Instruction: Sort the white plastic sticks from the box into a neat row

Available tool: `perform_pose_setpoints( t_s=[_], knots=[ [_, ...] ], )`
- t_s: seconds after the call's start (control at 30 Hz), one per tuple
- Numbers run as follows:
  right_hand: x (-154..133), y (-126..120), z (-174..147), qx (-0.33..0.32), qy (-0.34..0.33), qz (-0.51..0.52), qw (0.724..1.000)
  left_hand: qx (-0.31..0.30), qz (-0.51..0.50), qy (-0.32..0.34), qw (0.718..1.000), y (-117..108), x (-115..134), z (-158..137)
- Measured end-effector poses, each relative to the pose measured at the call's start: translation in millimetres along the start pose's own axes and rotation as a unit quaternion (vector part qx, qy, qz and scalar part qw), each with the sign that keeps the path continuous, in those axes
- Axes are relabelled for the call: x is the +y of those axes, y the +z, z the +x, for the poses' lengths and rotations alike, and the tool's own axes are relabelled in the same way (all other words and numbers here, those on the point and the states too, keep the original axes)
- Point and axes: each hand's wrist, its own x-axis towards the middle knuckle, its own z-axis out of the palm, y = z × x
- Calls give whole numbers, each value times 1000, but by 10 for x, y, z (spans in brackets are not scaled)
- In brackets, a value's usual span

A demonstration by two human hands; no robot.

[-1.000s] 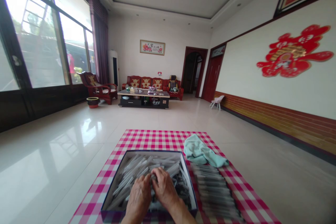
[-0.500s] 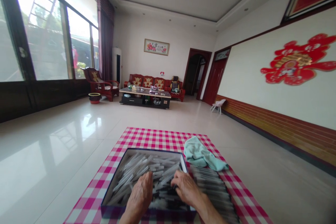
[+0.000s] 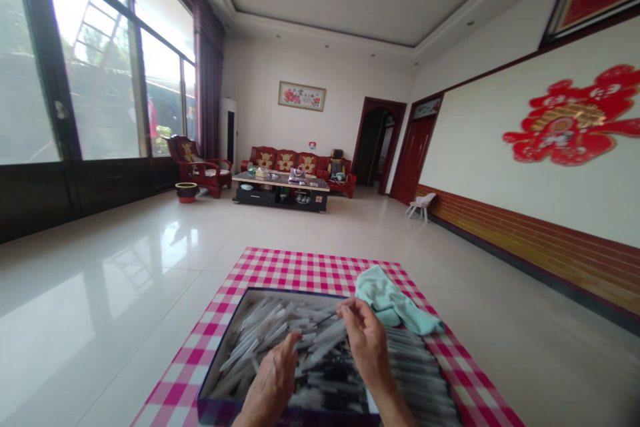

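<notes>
A shallow dark-blue box [image 3: 213, 407] holds a heap of clear plastic tubes [image 3: 253, 339], with black slender pieces among them; they resemble pen parts. Over the middle of the box, my left hand [image 3: 271, 375] is closed, its fingertips pressed together around something I cannot make out. My right hand [image 3: 369, 340] is raised over the box's right side, thumb and fingers pinching. From its fingertips a thin dark stick [image 3: 326, 319] points toward the left hand. Right of the box lies a row of clear and dark pen-like sticks [image 3: 423, 370], partly hidden by my right forearm.
A pink-and-white checked tablecloth [image 3: 290, 267] lies beneath the box. The crumpled mint-green cloth [image 3: 395, 300] rests behind the row of sticks. Farther off across the tiled floor stand a coffee table [image 3: 280, 181], a wooden armchair [image 3: 200, 170] and a small white stool [image 3: 421, 204].
My right hand has risen from the heap, and a thin dark stick now shows at its fingertips. My left hand has shifted slightly. The whole view has moved a little.
</notes>
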Motion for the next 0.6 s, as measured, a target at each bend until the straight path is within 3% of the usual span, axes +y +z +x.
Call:
perform_pose_setpoints(
  t_s=[0.17,0.4,0.6],
  knots=[
    [-33,95,-32,9,30,59,998,-36,-13,-27,999,-54,38,1],
    [-72,136,-68,-10,44,54,997,23,-21,25,999,-39,19,-6],
    [70,247,-61,-19,83,79,993,-29,-89,8,996,-134,80,53]
  ],
)
